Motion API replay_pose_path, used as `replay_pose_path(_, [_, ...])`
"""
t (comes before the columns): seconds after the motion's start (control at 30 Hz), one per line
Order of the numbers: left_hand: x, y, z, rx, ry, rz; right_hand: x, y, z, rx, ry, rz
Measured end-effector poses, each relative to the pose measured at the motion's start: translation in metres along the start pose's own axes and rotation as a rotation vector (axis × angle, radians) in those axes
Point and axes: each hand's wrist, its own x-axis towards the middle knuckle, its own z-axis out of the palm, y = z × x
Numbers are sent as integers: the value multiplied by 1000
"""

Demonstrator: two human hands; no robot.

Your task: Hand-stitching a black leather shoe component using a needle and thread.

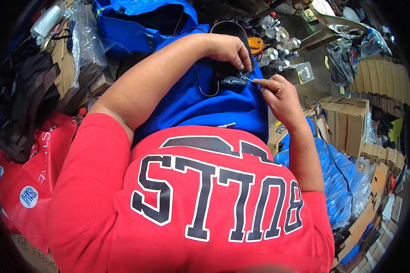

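On my lap, over the blue shorts (pixel 191 109), rests a black leather-like item (pixel 233 84) with a raised flap; its exact kind is unclear. The bent fingers of my left hand (pixel 230 49) pinch its upper edge from the far side. From the right, my right hand (pixel 280 93) holds a thin needle-like metal tool (pixel 249 80) between thumb and forefinger, its tip touching the item's edge. A thin dark cord (pixel 208 95) loops down beside the item's left side. Part of the item is hidden beneath my left hand.
Beyond my knees lies a blue bag (pixel 132 27). Several small bottles (pixel 282 43) stand at the far right, near an orange round object (pixel 255 45). Cardboard boxes (pixel 346 120) and a blue plastic bundle (pixel 328 168) crowd my right; a red bag (pixel 36 177) lies at my left.
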Motion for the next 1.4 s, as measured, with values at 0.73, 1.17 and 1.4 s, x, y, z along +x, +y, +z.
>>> replay_pose_path(0.73, [5,-3,0,15,-44,6,10,-4,3,-103,-7,-72])
replay_pose_path(1.17, [4,-1,2,17,-91,63,12,14,11,137,-10,-79])
replay_pose_path(1.4, [6,1,4,68,-73,55,19,58,13,603,-245,102])
